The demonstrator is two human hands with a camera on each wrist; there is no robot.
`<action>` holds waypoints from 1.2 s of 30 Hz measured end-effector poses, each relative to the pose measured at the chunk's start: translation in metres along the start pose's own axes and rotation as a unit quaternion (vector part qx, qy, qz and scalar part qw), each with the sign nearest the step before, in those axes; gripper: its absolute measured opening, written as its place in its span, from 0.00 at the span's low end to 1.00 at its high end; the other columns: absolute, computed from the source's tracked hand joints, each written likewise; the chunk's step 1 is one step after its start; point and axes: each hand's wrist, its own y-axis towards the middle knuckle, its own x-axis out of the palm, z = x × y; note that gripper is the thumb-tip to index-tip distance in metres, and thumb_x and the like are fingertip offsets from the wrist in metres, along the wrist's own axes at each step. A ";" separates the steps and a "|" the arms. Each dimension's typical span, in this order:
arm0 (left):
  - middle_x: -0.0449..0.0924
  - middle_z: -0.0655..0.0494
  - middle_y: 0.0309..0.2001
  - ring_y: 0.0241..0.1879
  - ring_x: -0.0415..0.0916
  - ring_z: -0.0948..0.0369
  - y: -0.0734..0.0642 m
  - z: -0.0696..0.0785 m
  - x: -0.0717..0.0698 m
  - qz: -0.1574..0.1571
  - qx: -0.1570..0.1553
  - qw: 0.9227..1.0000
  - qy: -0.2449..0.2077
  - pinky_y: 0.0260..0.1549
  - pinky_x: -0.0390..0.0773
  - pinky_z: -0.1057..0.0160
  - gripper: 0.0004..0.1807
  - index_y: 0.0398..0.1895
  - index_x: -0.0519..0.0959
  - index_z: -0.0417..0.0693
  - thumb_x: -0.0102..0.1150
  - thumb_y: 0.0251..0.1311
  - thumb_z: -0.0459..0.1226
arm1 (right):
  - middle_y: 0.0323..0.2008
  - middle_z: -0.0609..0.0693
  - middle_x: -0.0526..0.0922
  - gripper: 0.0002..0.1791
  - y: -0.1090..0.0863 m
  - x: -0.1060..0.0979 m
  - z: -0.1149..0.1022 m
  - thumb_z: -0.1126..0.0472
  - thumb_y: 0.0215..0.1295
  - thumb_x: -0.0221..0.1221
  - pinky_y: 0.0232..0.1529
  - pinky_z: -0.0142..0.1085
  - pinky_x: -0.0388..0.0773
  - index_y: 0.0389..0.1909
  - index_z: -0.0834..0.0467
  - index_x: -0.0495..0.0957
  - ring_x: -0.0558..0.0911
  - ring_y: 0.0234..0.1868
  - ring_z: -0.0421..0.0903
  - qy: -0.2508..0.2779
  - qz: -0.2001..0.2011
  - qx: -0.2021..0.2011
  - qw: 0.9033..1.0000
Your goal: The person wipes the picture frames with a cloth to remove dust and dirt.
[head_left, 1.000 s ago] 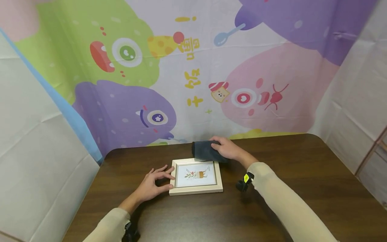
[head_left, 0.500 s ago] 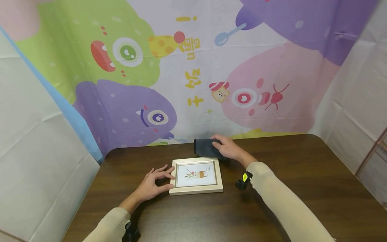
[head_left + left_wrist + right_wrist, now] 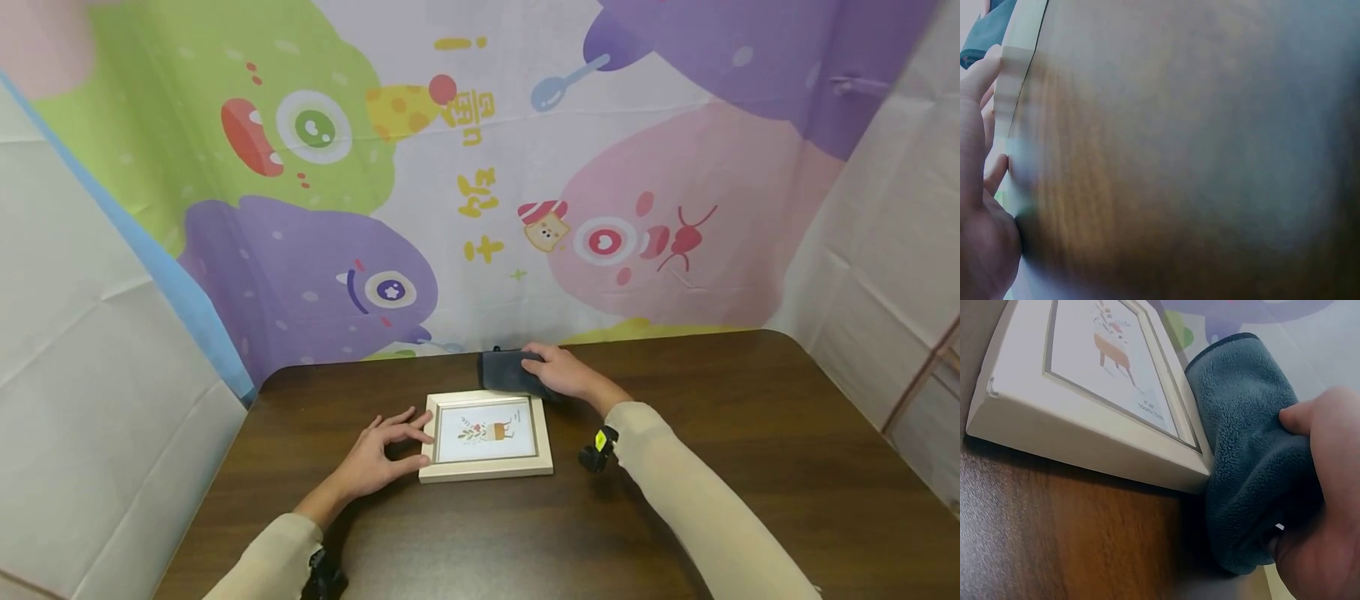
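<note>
- Gripping a cloth (image 3: pixel 504 372) (dark, fuzzy) in curled fingers, your right hand (image 3: pixel 567 372) sits at one o'clock of the picture frame (image 3: pixel 487 435).
- Your left hand (image 3: pixel 375 457), fingers spread, touches its nine o'clock side.
- It lies flat on the table (image 3: pixel 495 542).

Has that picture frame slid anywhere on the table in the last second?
No, not visibly: the picture frame lies in the same spot on the table, with no clear shift toward its far edge or either side.
</note>
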 end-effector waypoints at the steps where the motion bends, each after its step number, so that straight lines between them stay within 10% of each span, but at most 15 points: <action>1: 0.77 0.48 0.81 0.86 0.65 0.32 0.000 -0.001 0.000 0.001 0.002 1.000 -0.002 0.78 0.41 0.10 0.13 0.54 0.92 0.62 0.79 0.69 0.44 | 0.85 0.66 0.69 0.30 0.000 0.001 0.000 0.50 0.92 0.47 0.88 0.64 0.64 0.84 0.62 0.69 0.66 0.88 0.67 0.000 0.002 0.002 1.000; 36: 0.77 0.47 0.81 0.86 0.64 0.32 0.001 0.001 0.000 -0.001 0.003 1.000 0.001 0.79 0.41 0.11 0.13 0.54 0.92 0.62 0.79 0.69 0.43 | 0.82 0.64 0.75 0.25 0.023 0.040 -0.039 0.56 0.93 0.45 0.86 0.61 0.68 0.80 0.60 0.73 0.71 0.86 0.64 0.020 0.014 -0.031 0.999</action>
